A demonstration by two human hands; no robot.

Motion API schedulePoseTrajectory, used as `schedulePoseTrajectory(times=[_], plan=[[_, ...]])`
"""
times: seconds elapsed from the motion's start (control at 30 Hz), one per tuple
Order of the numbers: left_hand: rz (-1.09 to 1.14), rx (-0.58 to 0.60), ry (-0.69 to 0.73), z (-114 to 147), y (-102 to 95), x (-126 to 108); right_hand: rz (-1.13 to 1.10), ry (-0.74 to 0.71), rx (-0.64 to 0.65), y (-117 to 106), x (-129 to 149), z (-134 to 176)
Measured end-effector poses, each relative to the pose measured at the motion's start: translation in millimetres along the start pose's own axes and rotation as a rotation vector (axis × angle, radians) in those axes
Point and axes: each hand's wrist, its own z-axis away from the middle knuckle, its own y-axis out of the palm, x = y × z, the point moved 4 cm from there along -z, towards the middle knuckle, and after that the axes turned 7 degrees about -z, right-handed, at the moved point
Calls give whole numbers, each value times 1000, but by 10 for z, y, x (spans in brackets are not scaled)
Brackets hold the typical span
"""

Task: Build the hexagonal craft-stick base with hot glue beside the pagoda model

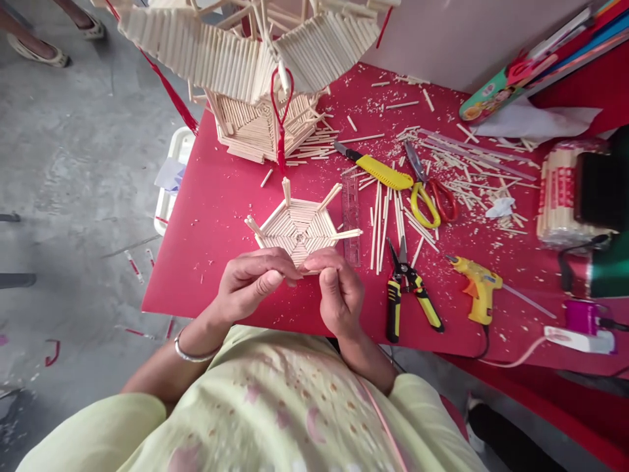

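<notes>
In front of me a small hexagonal frame of wooden sticks (pixel 307 211) lies on the red tabletop, with short stick posts rising at its visible corners. My left hand (pixel 253 282) and my right hand (pixel 341 288) meet over its near edge, index fingertips almost touching. Both hands are closed, fingers curled and thumbs drawn in. What the fingertips pinch, if anything, is too small or hidden to make out. The hands cover the near corners of the hexagon. Just right of it lies a clear ruler (pixel 350 219), partly under loose sticks.
A larger stick pavilion (pixel 196 56) with red tassels stands behind. Rightward lie a yellow utility knife (pixel 383 172), scissors (pixel 423 196), pruning shears (pixel 405 282), a yellow glue gun (pixel 476 288), a power strip (pixel 580 339), bundled sticks (pixel 557 196) and scattered offcuts. Another person's feet (pixel 42 52) show far left.
</notes>
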Motion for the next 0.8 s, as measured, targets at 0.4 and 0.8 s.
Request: schedulePoseTrajectory(times=[0.4,0.8], plan=[[4,3,-44,54,34,89,-42,21,-19,6,-35,42],[-11,119,52,-3,86,10,-75,-19,70,-17,-54,37]])
